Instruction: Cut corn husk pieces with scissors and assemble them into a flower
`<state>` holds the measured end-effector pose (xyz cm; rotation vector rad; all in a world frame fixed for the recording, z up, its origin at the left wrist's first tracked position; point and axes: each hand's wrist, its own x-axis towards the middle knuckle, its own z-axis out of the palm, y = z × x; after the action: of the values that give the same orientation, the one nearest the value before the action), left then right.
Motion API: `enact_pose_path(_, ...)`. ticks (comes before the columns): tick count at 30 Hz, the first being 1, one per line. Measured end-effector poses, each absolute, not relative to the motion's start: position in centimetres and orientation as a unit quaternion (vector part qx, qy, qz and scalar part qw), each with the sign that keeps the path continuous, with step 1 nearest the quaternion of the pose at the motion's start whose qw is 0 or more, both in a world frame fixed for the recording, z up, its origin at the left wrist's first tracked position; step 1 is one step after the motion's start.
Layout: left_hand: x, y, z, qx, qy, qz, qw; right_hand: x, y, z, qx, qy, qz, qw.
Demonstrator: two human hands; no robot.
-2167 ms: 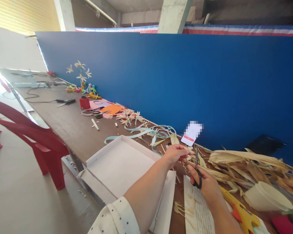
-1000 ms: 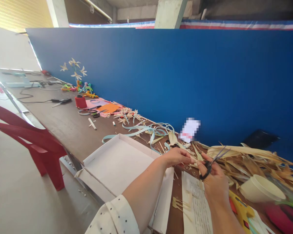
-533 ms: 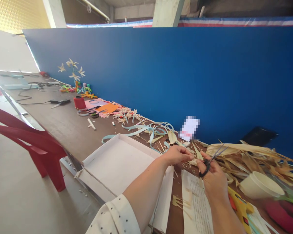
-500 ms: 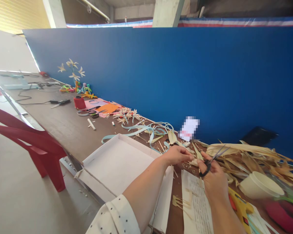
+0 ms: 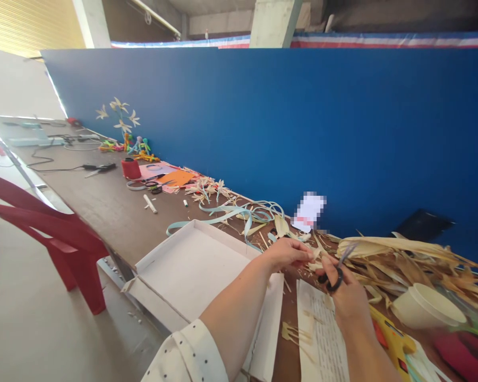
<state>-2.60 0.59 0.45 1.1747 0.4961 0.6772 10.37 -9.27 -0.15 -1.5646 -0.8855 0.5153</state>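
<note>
Those husks (image 5: 406, 247) look dry and papery to me; the scissors (image 5: 340, 276) have metal blades, the box (image 5: 199, 265) is matt card, the red chair (image 5: 74, 228) smooth plastic.

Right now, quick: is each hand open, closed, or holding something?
Left hand: closed, pinching a small pale piece.
Right hand: closed, holding black-handled scissors.

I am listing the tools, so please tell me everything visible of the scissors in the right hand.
The scissors have black, plastic-looking finger loops and slim grey, metal-looking blades. The right hand holds them at the loops, blades slanting up and to the right, in front of dry, husk-like strips. The hand hides part of the handles; whether the blades are parted is too blurred to tell.
</note>
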Motion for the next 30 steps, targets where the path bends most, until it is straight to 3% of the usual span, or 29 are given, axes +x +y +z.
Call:
enact_pose_path(8,-2.6,1.0,0.5,0.442,0.214,0.389,0.779,8.1,-10.0,1.2,-0.679,-0.492,0.293,0.46)
enact_pose_path(30,-2.6,1.2,0.6,0.48,0.257,0.384,0.746,8.5,-10.0,0.9,-0.654,-0.531,0.313,0.439)
